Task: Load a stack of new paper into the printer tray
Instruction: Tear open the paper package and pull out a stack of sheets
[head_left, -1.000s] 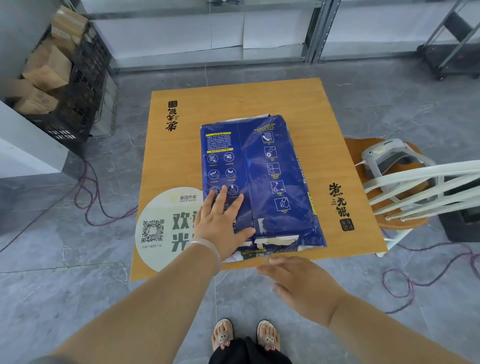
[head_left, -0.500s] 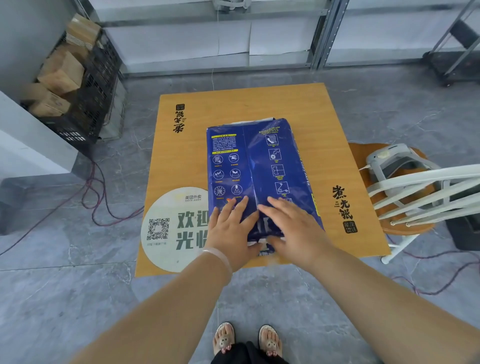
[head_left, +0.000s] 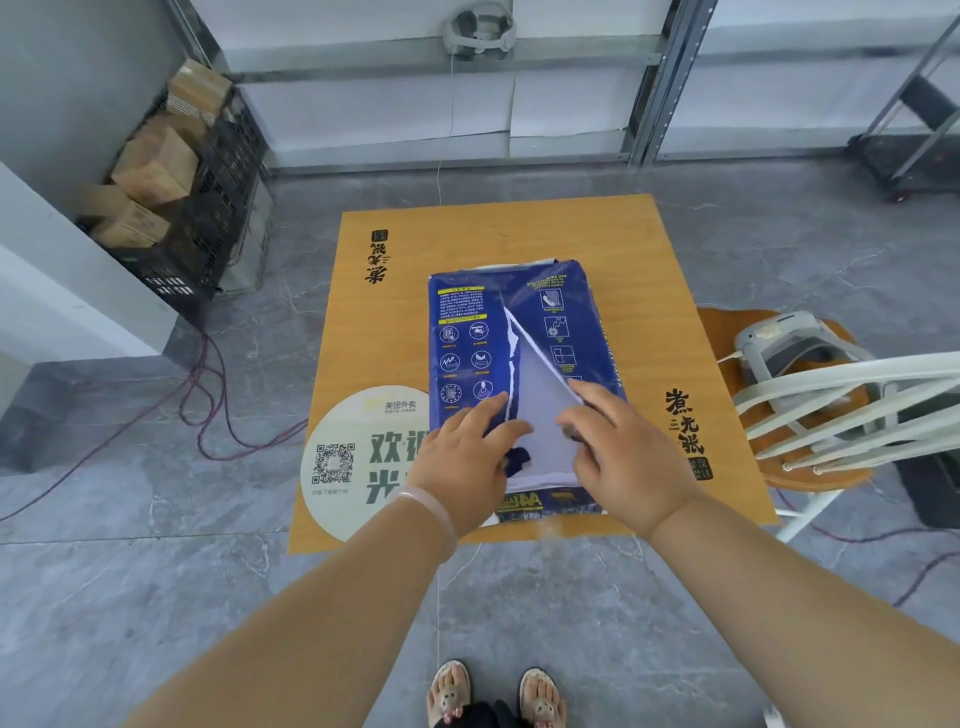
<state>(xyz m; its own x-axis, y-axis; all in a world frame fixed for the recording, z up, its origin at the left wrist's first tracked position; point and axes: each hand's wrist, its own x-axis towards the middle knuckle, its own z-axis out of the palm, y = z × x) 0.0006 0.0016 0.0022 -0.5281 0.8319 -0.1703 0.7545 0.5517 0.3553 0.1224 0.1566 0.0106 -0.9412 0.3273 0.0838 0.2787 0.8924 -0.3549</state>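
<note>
A ream of paper in a dark blue wrapper (head_left: 462, 338) lies flat on a small wooden table (head_left: 639, 270). The wrapper is torn open along its middle seam, and white paper (head_left: 535, 395) shows in the gap. My left hand (head_left: 462, 462) presses on the left part of the wrapper near its front end. My right hand (head_left: 618, 457) grips the right flap of the wrapper and holds it lifted away from the seam. No printer tray is in view.
A round white sticker with a QR code (head_left: 353, 462) covers the table's front left. A white chair (head_left: 841, 410) with a grey device (head_left: 789, 348) on its seat stands to the right. A black crate of cardboard boxes (head_left: 171, 197) stands at the back left. Cables (head_left: 208, 405) trail on the floor.
My right hand came up onto the ream beside my left hand. The closed wrapper has since been torn open along its seam, baring white paper.
</note>
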